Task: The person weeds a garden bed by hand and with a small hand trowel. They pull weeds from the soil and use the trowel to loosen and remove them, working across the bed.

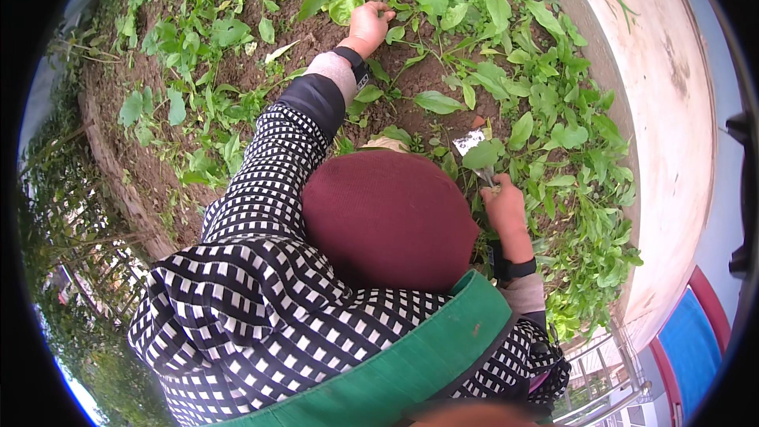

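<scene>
My left hand (370,28) reaches far forward over the soil, beside a pale green leafy head (345,4). Its fingers are curled closed, and what they may pinch is too small to make out. Nearer and to the right, my right hand (506,205) is closed round a small metal trowel (470,141). The trowel's shiny blade points forward among the plants, partly covered by a round green leaf (483,155). Low weeds and seedlings (439,102) grow in the brown soil between my hands.
A rounded maroon cloth shape (387,221) bulges up between my arms. Along the right runs a pale concrete edge (672,111), with a metal railing (597,372) at lower right. More leafy plants (229,32) cover the bed at left. A green band (395,364) crosses my checked jacket.
</scene>
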Demonstrator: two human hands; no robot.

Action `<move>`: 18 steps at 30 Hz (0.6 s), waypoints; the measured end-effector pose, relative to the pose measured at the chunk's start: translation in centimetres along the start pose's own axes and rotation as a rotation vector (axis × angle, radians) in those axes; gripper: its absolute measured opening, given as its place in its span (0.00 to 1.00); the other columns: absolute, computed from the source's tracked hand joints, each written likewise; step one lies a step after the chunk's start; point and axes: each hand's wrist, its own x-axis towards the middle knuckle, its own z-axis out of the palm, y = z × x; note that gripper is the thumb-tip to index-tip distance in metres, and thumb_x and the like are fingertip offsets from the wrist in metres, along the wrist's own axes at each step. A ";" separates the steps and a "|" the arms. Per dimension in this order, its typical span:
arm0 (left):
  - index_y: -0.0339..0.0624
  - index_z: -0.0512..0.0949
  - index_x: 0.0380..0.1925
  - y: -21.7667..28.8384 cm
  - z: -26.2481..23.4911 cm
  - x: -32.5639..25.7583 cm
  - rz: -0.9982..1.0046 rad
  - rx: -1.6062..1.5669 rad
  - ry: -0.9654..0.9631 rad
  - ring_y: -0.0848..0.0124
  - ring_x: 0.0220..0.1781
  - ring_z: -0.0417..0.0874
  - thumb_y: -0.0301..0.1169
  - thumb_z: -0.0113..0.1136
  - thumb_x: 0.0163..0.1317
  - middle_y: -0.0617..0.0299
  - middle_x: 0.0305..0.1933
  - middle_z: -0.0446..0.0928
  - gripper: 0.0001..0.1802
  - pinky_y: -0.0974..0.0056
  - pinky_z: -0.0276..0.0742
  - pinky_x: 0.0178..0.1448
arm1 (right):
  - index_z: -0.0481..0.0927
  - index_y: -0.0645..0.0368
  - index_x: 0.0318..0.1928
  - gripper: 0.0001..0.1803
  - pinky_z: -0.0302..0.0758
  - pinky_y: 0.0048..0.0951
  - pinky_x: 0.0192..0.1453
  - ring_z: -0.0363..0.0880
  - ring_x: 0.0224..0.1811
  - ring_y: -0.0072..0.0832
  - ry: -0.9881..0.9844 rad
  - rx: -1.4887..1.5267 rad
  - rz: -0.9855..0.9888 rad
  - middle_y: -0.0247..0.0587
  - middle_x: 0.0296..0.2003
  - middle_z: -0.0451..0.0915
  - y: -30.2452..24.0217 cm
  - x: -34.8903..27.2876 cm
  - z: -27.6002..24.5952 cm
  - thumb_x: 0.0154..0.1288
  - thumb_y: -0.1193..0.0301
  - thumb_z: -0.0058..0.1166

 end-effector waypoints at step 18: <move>0.40 0.77 0.33 -0.4 2.0 0.2 0.165 0.335 -0.142 0.53 0.42 0.75 0.32 0.62 0.47 0.50 0.40 0.73 0.12 0.58 0.72 0.47 | 0.70 0.60 0.42 0.19 0.73 0.43 0.41 0.76 0.37 0.52 -0.002 0.000 0.009 0.58 0.31 0.77 0.3 0.2 0.3 0.51 0.68 0.59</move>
